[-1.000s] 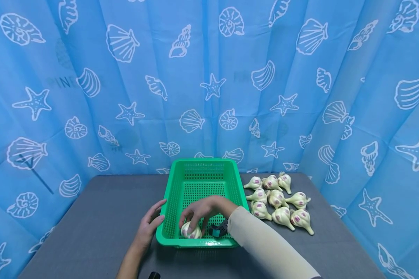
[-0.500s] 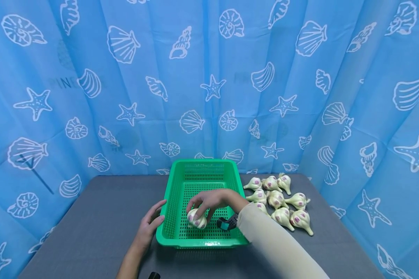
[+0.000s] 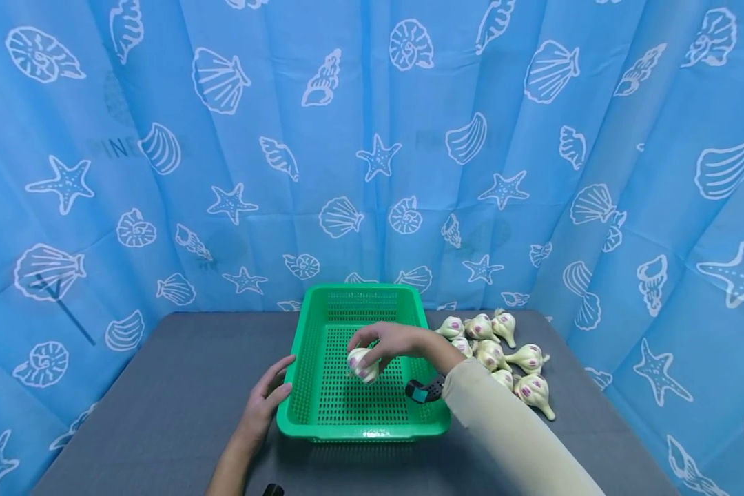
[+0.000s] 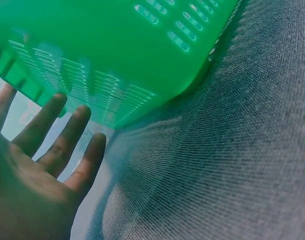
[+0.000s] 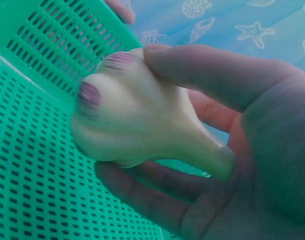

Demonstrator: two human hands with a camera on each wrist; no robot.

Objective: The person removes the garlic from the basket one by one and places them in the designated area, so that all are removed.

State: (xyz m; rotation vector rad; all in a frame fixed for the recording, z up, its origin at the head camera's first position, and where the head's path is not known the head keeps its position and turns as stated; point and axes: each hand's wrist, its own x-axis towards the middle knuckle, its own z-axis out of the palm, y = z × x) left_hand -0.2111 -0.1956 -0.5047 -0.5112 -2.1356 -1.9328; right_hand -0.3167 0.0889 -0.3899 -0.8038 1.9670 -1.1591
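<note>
In the head view, my right hand is over the inside of a green plastic basket. It holds a garlic bulb with purple marks, above the basket's perforated floor. The right wrist view shows the thumb on one side of the bulb and fingers curled under the other, with its stem toward the palm. My left hand touches the basket's left rim. Its fingers look nearly straight beside the basket's outer wall in the left wrist view.
Right of the basket, several more garlic bulbs lie grouped on the grey tablecloth, partly hidden by my right arm. A blue shell-patterned curtain hangs behind the table. A small black object shows at the bottom edge.
My right hand has lifted the garlic bulb from near the basket's front left corner, moving it up, back and to the right. The left hand has stayed at the rim.
</note>
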